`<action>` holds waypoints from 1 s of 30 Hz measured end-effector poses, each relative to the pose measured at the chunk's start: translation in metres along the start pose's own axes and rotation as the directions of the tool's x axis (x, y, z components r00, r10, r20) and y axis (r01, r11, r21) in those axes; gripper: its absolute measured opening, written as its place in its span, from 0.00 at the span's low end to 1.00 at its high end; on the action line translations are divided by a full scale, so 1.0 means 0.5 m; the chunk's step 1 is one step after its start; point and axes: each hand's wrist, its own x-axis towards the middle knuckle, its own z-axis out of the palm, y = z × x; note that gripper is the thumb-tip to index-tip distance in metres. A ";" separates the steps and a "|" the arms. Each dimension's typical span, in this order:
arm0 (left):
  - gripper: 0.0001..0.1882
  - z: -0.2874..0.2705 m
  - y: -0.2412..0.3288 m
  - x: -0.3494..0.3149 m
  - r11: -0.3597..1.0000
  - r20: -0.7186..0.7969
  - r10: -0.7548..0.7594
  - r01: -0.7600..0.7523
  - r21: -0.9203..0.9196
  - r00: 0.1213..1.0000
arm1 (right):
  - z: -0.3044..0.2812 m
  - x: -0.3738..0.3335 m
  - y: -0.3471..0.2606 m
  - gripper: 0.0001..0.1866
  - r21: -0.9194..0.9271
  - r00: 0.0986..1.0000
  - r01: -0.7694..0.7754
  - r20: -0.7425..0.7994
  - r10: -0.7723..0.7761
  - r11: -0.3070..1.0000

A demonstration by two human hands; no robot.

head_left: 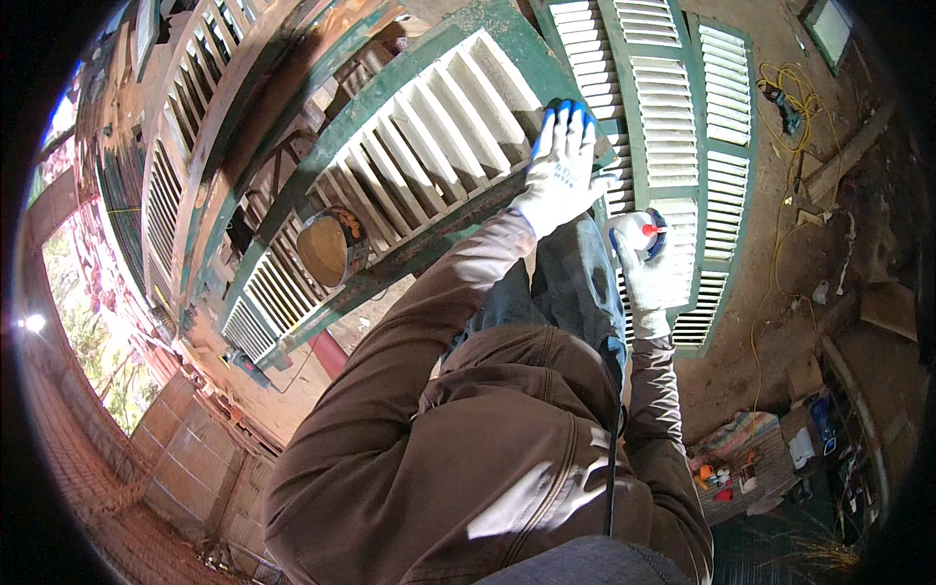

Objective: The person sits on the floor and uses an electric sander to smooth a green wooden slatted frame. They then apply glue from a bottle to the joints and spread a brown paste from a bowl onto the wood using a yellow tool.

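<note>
My left hand (561,174), in a white glove with blue fingertips, lies flat with fingers stretched out on the corner of a louvered shutter (414,80). That shutter has a green frame and white slats, and it stretches away to the left in front of me. In my right hand (647,278), also gloved, is a white squeeze bottle (632,228) with a red tip, gripped low beside my leg. A round container (324,252) with a tan inside rests on the shutter's slats at the left.
More green-framed shutters (663,117) lie on the floor at the right. Beyond them are a power tool (783,109) and a tangled yellow cord (801,90). Another power tool (248,369) sits by the shutter's left end. Wooden frames (210,166) stand at the far left.
</note>
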 end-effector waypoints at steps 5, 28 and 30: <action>0.50 0.000 -0.003 -0.006 0.987 -0.012 0.157 -0.156 0.022 0.988 | -0.003 -0.009 -0.008 0.35 -0.064 1.000 0.016 -0.008 -0.017 0.998; 0.36 -0.012 -0.057 -0.305 0.887 -0.070 0.270 -0.276 -0.371 0.960 | 0.035 0.102 -0.112 0.35 -0.716 0.892 0.397 0.155 -0.424 0.575; 0.37 -0.015 -0.070 -0.341 0.865 -0.184 0.182 -0.246 -0.437 0.966 | 0.048 0.107 -0.095 0.37 -0.722 0.864 0.429 0.152 -0.480 0.543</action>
